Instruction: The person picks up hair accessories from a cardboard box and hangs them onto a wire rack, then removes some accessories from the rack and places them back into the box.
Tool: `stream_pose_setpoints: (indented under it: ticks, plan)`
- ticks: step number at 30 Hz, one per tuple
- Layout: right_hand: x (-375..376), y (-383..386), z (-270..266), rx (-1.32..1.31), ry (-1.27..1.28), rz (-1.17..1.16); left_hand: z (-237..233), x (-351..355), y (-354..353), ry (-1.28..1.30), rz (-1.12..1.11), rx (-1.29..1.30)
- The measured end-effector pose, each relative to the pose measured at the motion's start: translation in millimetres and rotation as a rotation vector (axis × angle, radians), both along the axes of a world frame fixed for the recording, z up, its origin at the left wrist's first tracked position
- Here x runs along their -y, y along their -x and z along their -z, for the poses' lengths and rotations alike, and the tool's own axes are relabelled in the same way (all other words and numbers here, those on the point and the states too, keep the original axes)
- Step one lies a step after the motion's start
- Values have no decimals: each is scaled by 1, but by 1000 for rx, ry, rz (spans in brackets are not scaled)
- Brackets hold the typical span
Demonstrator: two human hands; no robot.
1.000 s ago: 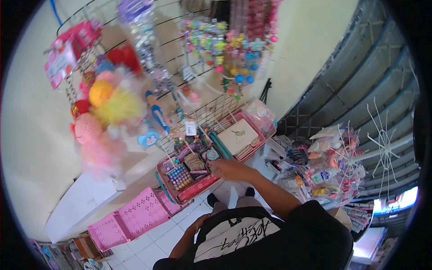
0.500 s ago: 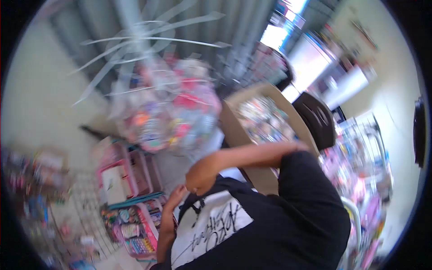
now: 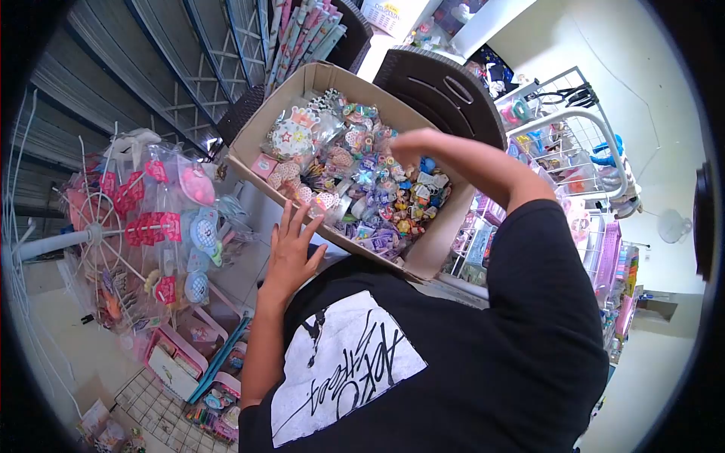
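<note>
A large cardboard box stands in front of me, filled with small bagged, colourful trinkets. My left hand is at the box's near left edge, fingers spread and nothing in them. Over the contents reaches my right hand, bent down at the wrist. Its fingers are blurred and mostly hidden, so I cannot tell whether it holds anything. Below it lie small figure-shaped pieces in blue, yellow and red. A crown-topped, star-patterned piece lies at the box's left end.
To the left stands a white rotating rack hung with bagged pink and blue items. Pink baskets sit below it. A dark brown chair stands behind the box. At right is a white wire rack with goods. Rolled patterned paper stands at the back.
My view has swung to the right, towards the box. My hands, close together before, are now apart: the left at the box's edge, the right over its contents.
</note>
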State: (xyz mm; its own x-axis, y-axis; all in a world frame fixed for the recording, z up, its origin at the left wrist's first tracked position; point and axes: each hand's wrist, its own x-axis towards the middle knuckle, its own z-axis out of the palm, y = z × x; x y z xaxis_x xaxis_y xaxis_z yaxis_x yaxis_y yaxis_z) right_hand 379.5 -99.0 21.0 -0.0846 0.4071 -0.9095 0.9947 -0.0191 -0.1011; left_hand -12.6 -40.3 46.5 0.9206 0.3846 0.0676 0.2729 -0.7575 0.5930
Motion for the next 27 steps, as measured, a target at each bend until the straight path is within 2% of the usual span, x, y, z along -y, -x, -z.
stream_pose_setpoints:
  ticks: [1, 3, 6, 8, 11, 14, 16, 20, 21, 22, 23, 24, 26, 27]
  plan:
    - [25, -13, 36, -1, 55, 1, 2, -2, 1, 33, 12, -47]
    - [84, -25, 79, -17, -270, -115, 3, -5, 4, 79, 14, -52]
    - [115, 8, 57, 53, -228, -83, 1, -6, 3, 160, 7, -57]
    - [126, 13, 61, 162, -292, 86, 0, -7, 1, 191, 4, -65]
    - [120, 8, 45, 105, -271, 199, -2, -7, -3, 196, 20, -62]
    - [107, -7, 39, -1, -309, 164, -10, -12, -8, 132, 49, -77]
    - [84, 4, 14, -42, -306, 122, -19, -12, -11, 12, 43, -131]
    - [29, 67, -65, -273, -259, 80, -25, -7, -38, 154, -40, -5]
    - [21, 79, -77, -271, -257, 76, -32, -3, -51, 200, -70, 120]
    - [14, 90, -86, -468, -295, 91, -36, 1, -59, 245, -102, 244]
    - [10, 97, -89, -667, -331, 106, -36, 3, -61, 244, -106, 243]
    - [8, 99, -89, -668, -332, 103, -35, 4, -64, 441, -88, 169]
    - [6, 102, -89, -982, -212, 470, -33, 6, -65, 833, -47, 16]
    - [6, 97, -87, -983, -211, 467, -33, 6, -62, 832, -49, 16]
